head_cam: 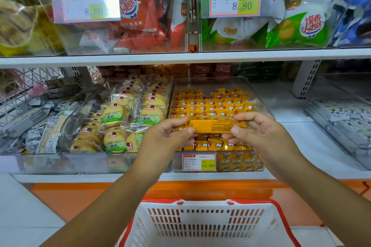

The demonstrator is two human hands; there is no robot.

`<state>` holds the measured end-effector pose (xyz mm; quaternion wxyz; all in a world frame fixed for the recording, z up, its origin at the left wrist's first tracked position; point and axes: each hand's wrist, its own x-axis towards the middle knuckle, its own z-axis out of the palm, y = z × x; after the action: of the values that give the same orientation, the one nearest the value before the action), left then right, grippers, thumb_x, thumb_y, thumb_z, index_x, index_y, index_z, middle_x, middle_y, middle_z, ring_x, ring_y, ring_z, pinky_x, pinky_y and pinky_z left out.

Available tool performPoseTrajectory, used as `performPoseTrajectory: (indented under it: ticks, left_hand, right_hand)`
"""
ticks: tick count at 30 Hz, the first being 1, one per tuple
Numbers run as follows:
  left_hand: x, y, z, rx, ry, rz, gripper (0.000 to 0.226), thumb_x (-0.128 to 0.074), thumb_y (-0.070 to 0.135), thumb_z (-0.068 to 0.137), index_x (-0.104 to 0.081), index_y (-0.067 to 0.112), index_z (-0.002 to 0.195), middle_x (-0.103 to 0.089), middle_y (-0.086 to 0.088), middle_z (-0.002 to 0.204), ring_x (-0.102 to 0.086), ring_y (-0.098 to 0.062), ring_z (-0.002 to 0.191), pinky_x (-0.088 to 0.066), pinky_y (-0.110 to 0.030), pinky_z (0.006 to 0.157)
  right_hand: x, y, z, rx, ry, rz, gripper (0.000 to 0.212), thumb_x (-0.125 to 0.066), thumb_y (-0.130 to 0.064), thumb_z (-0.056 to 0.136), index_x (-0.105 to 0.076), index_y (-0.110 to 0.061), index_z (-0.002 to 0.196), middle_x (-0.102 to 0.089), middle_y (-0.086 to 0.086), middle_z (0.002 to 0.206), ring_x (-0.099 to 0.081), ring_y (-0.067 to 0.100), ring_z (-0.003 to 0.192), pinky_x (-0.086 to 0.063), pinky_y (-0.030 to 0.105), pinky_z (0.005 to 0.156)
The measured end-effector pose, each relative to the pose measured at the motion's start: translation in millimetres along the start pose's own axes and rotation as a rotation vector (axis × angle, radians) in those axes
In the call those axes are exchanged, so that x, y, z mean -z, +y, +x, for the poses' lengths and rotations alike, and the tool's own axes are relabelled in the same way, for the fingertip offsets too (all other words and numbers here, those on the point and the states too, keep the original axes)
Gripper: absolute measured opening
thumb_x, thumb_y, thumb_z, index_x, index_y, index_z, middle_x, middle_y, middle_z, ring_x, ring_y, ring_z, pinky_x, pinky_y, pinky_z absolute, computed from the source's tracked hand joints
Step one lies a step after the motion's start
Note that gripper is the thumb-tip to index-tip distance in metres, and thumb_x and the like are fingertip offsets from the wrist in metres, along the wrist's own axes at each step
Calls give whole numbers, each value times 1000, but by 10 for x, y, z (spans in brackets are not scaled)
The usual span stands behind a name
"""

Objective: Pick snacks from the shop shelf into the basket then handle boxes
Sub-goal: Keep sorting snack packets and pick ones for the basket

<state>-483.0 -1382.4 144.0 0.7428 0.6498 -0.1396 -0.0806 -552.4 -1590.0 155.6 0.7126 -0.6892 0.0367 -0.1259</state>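
A long yellow snack pack [212,125] is held level above a clear bin [259,94] full of the same yellow packs. My left hand [170,136] pinches its left end and my right hand [259,132] pinches its right end. The pack's printed back faces me. Below, near the bottom edge, stands a white basket with a red rim [200,224], with its inside mostly out of view.
A clear bin of round cookies in green-labelled wrappers [124,120] sits left of the yellow packs. The upper shelf [180,57] carries bins of red [140,20] and green [291,28] bags. An orange ledge [70,192] runs below the shelf.
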Motion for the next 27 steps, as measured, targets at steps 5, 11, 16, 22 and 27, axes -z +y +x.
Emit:
performPoseTrajectory:
  ticks: [5,11,16,22,27]
  left_hand:
    - [1,2,-1,14,-15,11,18,-64,2,90,-70,10,105,-76,-11,98,-75,-22,90,-60,-26,75]
    - [-5,-2,4,21,-12,-4,12,-63,6,92,-69,12,100,-76,-9,91,-75,-23,87,-60,-24,72]
    - [-2,8,10,-1,-29,36,21,-61,18,93,-67,19,113,-76,-7,89,-75,-25,81,-61,-28,70]
    - [5,-19,4,2,-113,173,30,-66,16,90,-65,25,118,-75,-8,99,-75,-19,88,-60,-28,73]
    - [-1,-51,63,-19,-82,233,31,-68,12,90,-65,33,112,-70,-11,105,-74,-15,87,-61,-30,71]
  right_hand:
    - [17,10,17,10,18,48,22,-63,-6,88,-64,-9,109,-76,12,93,-75,28,86,-60,27,74]
    - [42,10,28,0,-19,78,35,-66,-15,78,-64,-11,112,-75,17,96,-74,27,87,-59,24,72]
    - [42,17,28,-2,-68,7,39,-69,-23,73,-62,-10,110,-75,8,96,-73,29,91,-59,30,72]
    - [43,33,63,-47,-20,9,30,-66,-25,80,-59,-6,103,-75,13,97,-74,29,92,-58,38,78]
    - [15,44,96,-85,-15,13,18,-64,-12,90,-58,-8,107,-75,10,100,-74,29,92,-59,39,80]
